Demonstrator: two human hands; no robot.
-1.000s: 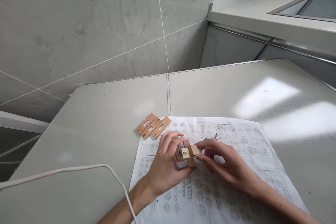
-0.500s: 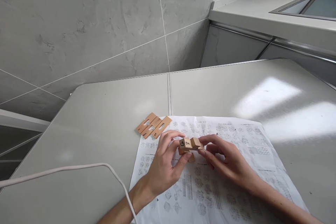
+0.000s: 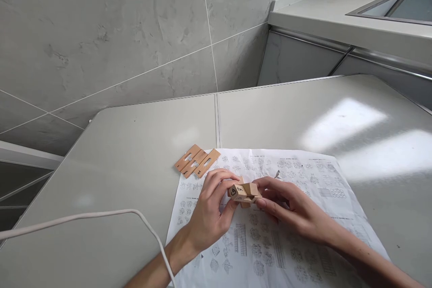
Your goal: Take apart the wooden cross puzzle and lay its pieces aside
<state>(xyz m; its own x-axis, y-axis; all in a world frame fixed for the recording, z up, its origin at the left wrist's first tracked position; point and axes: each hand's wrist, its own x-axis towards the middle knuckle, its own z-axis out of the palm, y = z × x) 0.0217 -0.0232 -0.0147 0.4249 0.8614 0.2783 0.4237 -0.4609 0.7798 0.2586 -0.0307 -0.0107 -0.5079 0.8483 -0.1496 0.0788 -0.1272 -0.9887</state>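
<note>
Between my two hands is a wooden burr puzzle (image 3: 245,192) made of interlocked notched blocks, with the marks "G" and "3" handwritten on its faces. The fingers and thumb of my left hand (image 3: 214,207) grip its left end. My right hand (image 3: 286,204) pinches the right end between thumb and fingers. The puzzle is held above a printed paper sheet (image 3: 286,229). Several flat wooden pieces (image 3: 197,161) with slots and numbers lie side by side at the sheet's upper left corner. Parts of the puzzle are hidden behind my fingers.
The sheet of small line drawings lies on a pale glossy table (image 3: 135,157). A white cable (image 3: 101,213) runs in from the left and crosses over my left wrist. Behind the table are a grey tiled wall (image 3: 118,31) and a counter (image 3: 324,9) at the right.
The puzzle has turned and tilted in my hands, so more of its front face shows. My left thumb has drawn back to its left end.
</note>
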